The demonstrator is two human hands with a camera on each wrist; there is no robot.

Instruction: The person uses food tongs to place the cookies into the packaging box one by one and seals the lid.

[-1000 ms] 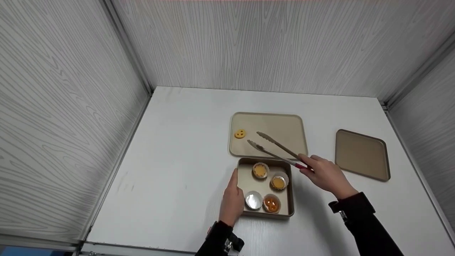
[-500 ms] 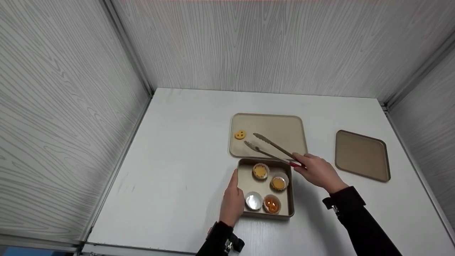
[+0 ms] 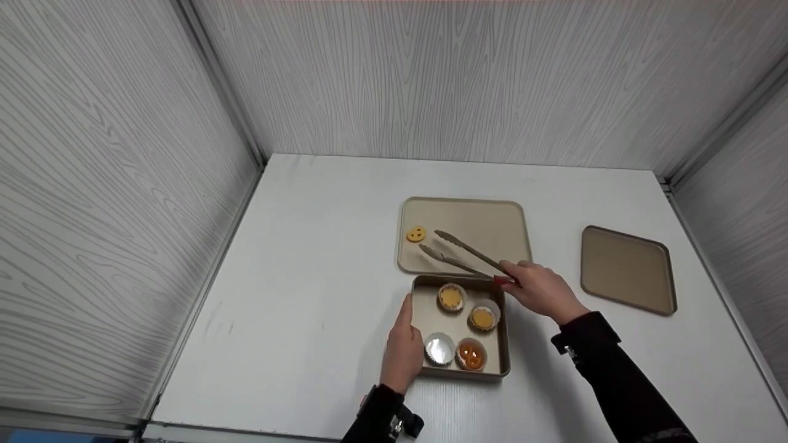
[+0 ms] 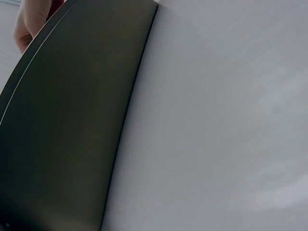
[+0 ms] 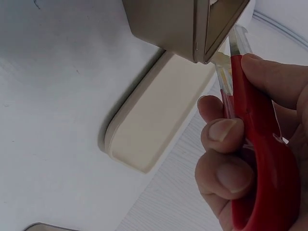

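R hand (image 3: 542, 289) grips the red-handled tongs (image 3: 468, 255), fingers (image 5: 226, 139) curled round the handle; tong tips are spread apart, nothing between them. Since a sec ago the hand and tongs have slid toward 10 o'clock, so the tips now sit over the flat tray (image 3: 492, 215), close to the smiley biscuit (image 3: 416, 234) at the tray's 9 o'clock side, though not touching it yet. Looks like the reach for the biscuit is nearly lined up. L hand (image 3: 403, 347) hasn't moved: fingers straight, pressed vs the 9 o'clock wall of the deep pan (image 3: 503, 344), steadying it on the worktop (image 3: 320, 277). Pan holds 4 paper cups w/ tarts. A 2nd tray (image 3: 628, 267) lies well apart at 3 o'clock.
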